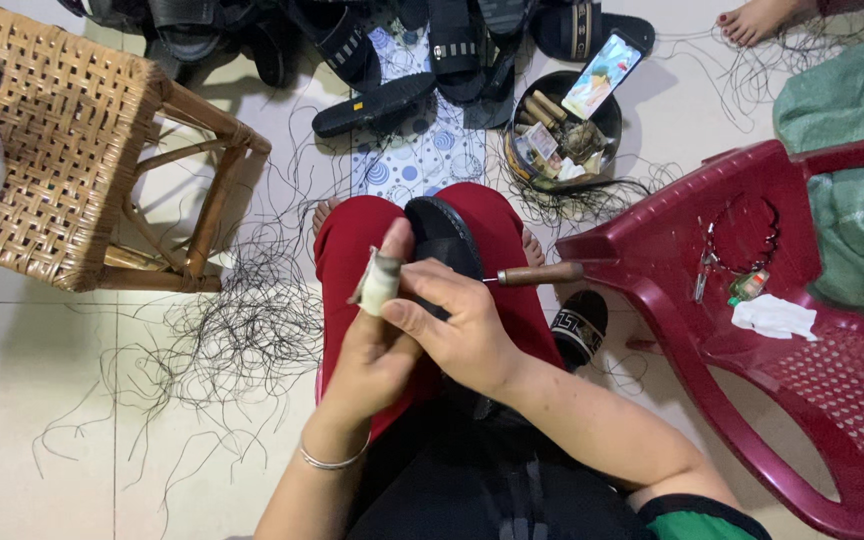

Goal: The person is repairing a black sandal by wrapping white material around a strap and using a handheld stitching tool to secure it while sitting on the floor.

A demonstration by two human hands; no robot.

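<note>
A black sandal (442,235) rests on my lap over red trousers. My left hand (377,335) reaches up along its left side, its forefinger wrapped in a pale cloth guard (380,282) pressed against the sole's edge. My right hand (457,325) crosses over the left and grips a wooden-handled awl (540,273), whose thin metal tip points left into the sandal. A silver bangle (332,462) circles my left wrist.
A woven cane stool (62,140) stands at the left. A dark red plastic chair (752,300) at the right holds keys and a white tissue. Black thread scraps litter the tiled floor. Several black sandals, a round tin with a phone, and another person's foot (757,18) lie ahead.
</note>
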